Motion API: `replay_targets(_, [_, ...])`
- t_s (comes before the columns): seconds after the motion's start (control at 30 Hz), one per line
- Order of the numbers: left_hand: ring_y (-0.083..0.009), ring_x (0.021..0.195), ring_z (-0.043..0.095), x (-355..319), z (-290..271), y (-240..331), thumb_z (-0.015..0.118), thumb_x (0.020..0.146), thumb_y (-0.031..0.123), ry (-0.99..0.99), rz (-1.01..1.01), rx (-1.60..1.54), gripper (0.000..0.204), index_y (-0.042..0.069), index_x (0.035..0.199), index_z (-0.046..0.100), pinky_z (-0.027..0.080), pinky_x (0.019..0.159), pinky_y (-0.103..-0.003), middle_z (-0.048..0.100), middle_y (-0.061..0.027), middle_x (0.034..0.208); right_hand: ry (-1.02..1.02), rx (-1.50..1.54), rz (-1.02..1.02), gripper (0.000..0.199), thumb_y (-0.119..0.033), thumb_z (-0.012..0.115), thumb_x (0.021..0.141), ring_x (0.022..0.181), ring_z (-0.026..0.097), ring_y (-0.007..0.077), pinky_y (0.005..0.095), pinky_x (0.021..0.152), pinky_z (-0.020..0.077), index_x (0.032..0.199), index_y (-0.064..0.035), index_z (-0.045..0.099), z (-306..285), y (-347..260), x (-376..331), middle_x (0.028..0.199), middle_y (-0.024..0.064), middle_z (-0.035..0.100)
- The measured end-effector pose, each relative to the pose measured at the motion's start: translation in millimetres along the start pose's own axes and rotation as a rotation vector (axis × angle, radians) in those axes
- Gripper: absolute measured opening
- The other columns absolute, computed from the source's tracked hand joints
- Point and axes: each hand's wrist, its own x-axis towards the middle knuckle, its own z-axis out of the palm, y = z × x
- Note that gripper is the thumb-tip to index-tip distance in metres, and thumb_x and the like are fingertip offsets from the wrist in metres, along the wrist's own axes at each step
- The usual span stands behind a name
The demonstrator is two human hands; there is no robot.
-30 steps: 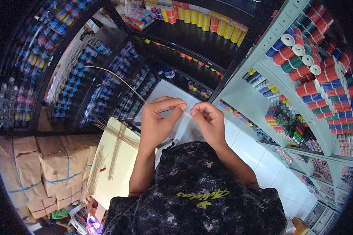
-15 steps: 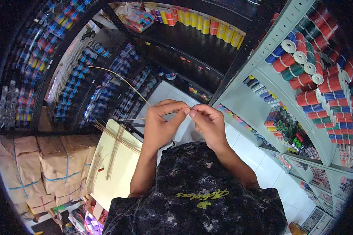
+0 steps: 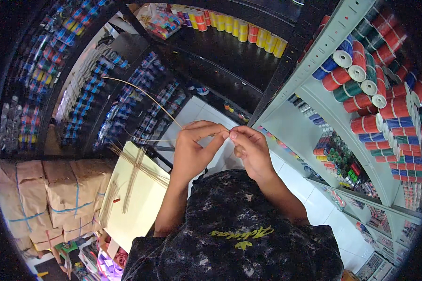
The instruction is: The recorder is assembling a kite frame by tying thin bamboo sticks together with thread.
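My left hand (image 3: 192,150) and my right hand (image 3: 251,150) meet fingertip to fingertip in front of my chest, pinching thin tan straw strands (image 3: 147,96). One long strand arcs up and to the left from my left fingers. A shorter strand runs left at hand height. A bundle of the same straw strands (image 3: 133,175) lies across a pale yellow board (image 3: 136,206) below my left forearm.
Shelves of coloured thread spools (image 3: 375,89) stand at the right. Dark racks of small spools (image 3: 89,107) fill the left and far side. Paper-wrapped parcels tied with blue string (image 3: 47,196) are stacked at lower left. White floor tiles (image 3: 314,201) lie below.
Both hands have stayed together at the same spot, with fingers shifting slightly on the strand. The long strand's arc has barely moved.
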Motion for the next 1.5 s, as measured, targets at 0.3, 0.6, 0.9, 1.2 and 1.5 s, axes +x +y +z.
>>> replay_targets(0.3, [-0.0220,0.083,0.072,-7,8,4,0.073,0.083,0.001,-0.008,-0.050,-0.073,0.013,0.001,0.095,0.077,0.053,0.075,-0.031,0.075,-0.0126,0.091,-0.066,0.043,-0.060,0.008,-0.011,0.065,0.093,0.060,0.037,0.0000,0.0202,0.053,0.0257,0.095,-0.0033,0.065,-9,3,-2,0.077,-0.0072,0.054])
replay_targets(0.6, [-0.0158,0.083,0.068,-14,-10,8,0.074,0.086,0.002,-0.051,-0.055,-0.155,0.012,0.001,0.097,0.077,0.052,0.075,-0.028,0.075,-0.0100,0.091,-0.148,-0.112,-0.228,0.009,-0.009,0.069,0.092,0.068,0.044,-0.0001,0.0190,0.059,0.0325,0.096,-0.0017,0.065,3,6,-6,0.081,-0.0069,0.057])
replay_targets(0.9, [-0.0168,0.084,0.070,-24,-41,7,0.076,0.084,0.001,-0.103,-0.104,-0.201,0.013,0.001,0.096,0.078,0.053,0.077,-0.029,0.075,-0.0112,0.092,-0.188,-0.225,-0.227,0.009,-0.008,0.070,0.092,0.071,0.045,-0.0006,0.0179,0.061,0.0331,0.095,-0.0013,0.066,20,16,-10,0.084,-0.0063,0.059])
replay_targets(1.2, [-0.0174,0.085,0.070,-39,-66,-2,0.078,0.083,0.002,-0.146,-0.062,-0.191,0.014,0.002,0.097,0.078,0.054,0.077,-0.029,0.075,-0.0113,0.092,-0.199,-0.169,-0.102,0.009,-0.011,0.071,0.092,0.065,0.043,-0.0010,0.0187,0.055,0.0299,0.093,-0.0029,0.067,40,29,-17,0.077,-0.0069,0.059])
replay_targets(1.5, [-0.0170,0.084,0.070,-48,-77,-3,0.079,0.082,0.002,-0.160,-0.061,-0.212,0.021,0.004,0.103,0.079,0.053,0.075,-0.029,0.076,-0.0110,0.091,-0.197,-0.089,0.023,0.012,-0.014,0.070,0.091,0.053,0.033,-0.0002,0.0213,0.046,0.0201,0.094,-0.0032,0.067,49,38,-24,0.071,-0.0073,0.052])
